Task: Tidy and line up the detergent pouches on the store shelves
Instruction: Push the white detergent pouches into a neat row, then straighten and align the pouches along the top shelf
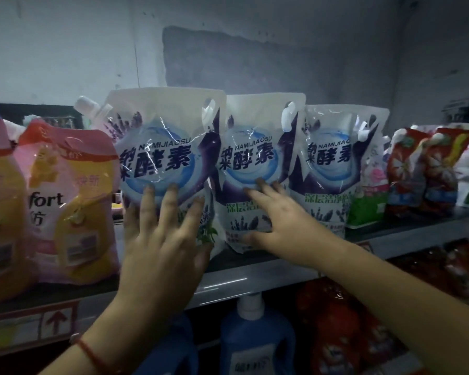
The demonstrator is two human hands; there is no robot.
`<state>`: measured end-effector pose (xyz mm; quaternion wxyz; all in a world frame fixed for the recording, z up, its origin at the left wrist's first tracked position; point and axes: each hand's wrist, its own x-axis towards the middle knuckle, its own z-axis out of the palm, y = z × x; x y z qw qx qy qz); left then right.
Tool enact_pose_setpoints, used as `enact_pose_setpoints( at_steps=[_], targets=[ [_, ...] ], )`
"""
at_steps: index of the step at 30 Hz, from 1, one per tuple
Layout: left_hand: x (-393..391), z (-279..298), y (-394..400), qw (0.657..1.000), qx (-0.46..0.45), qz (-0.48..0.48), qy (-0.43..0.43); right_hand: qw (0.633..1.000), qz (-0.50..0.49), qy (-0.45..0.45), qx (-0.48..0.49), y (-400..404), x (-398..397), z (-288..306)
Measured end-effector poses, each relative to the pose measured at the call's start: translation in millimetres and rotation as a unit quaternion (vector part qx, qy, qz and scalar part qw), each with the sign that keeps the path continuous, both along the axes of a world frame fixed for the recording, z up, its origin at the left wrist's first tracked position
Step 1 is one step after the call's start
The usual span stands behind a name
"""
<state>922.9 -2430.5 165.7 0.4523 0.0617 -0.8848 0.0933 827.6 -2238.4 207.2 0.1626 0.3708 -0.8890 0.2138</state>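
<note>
Standing upright on the top shelf (255, 269) are three white-and-purple detergent pouches (257, 163) in a row. Our left hand (163, 239) presses flat, fingers straight and spread, on the leftmost pouch (163, 147); our right hand (284, 223) rests relaxed, fingers extended, against the middle one. Pink-and-yellow softener pouches (68, 201) stand just left (red packs (417, 171) sit farther right).

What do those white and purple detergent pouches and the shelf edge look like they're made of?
White and purple pouches: seemingly soft glossy plastic film, judging by the creases and bright glints.
Shelf edge: smooth, pale, semi-glossy with a light streak; painted metal or plastic, hard to tell.
</note>
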Motion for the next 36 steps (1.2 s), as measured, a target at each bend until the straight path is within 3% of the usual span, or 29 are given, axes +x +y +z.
enact_pose_setpoints(
  at_steps=[7,14,18,22,27,31,36],
  targets=[
    [-5.1,20.3,75.6,0.992,0.017,-0.040,-0.116,0.996,0.015,-0.075,0.040,74.7,0.5,5.2],
    [-63.1,29.7,200.4,0.988,0.001,-0.047,-0.150,0.990,-0.020,-0.119,0.068,213.3,-48.7,1.1],
    [-124.3,17.5,287.2,0.988,-0.003,-0.063,-0.139,0.985,-0.037,-0.166,-0.014,292.1,-107.3,-6.9],
    [-181.5,4.2,340.2,0.988,0.013,-0.012,-0.156,0.965,-0.042,-0.216,-0.143,316.9,-171.4,-15.5],
    [-210.3,5.2,348.7,0.986,0.043,0.046,-0.151,0.955,-0.084,-0.201,-0.204,292.0,-223.8,-12.2],
    [-217.9,0.9,346.4,0.990,0.061,0.047,-0.116,0.961,-0.137,-0.096,-0.221,285.4,-244.3,-8.0],
    [-216.1,-5.7,343.7,0.991,0.085,0.031,-0.099,0.976,-0.110,-0.013,-0.189,277.6,-251.0,-11.9]
  ],
)
